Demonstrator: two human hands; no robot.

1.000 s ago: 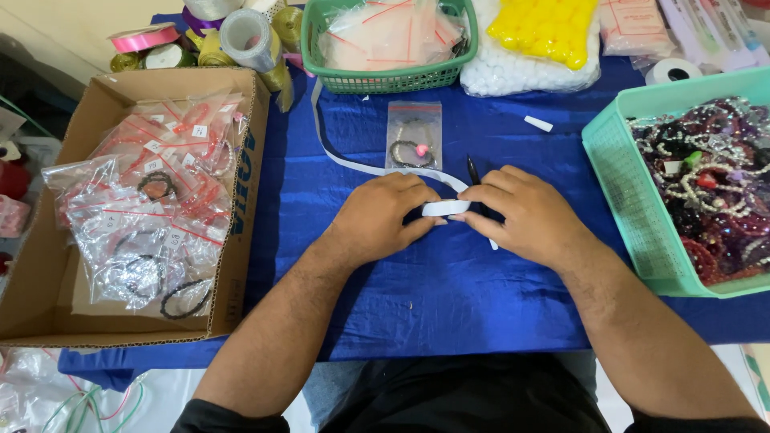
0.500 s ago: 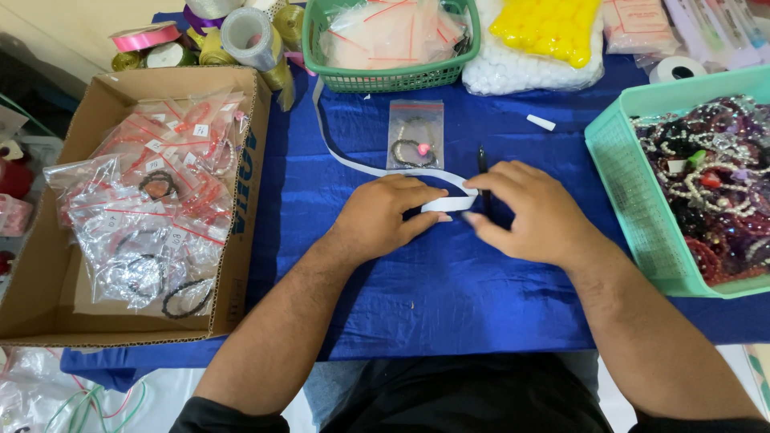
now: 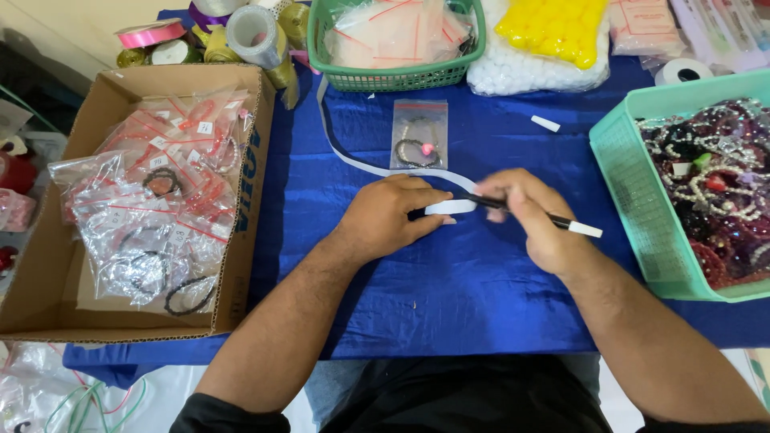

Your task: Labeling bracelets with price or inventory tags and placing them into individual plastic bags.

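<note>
- Centre frame: white strip [image 3: 451, 207] is pinned on the tabletop [image 3: 481, 305] by the left hand [image 3: 391, 218].
- Pen [image 3: 536, 215] is gripped by the right hand [image 3: 536, 215].
- Risk: marks may smear if the strip slips.

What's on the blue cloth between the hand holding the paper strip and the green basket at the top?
In the head view, a small clear plastic bag with a dark beaded bracelet lies between the left hand and the green plastic basket, beside the white paper strip.

Cardboard box [image 3: 241, 240] left on table [image 3: 449, 305]; tray [image 3: 622, 160] right. Basket [image 3: 385, 78] behind. Bagged bracelet [image 3: 419, 144] centre, hands [image 3: 389, 216] before it, on paper strip [image 3: 451, 207].
</note>
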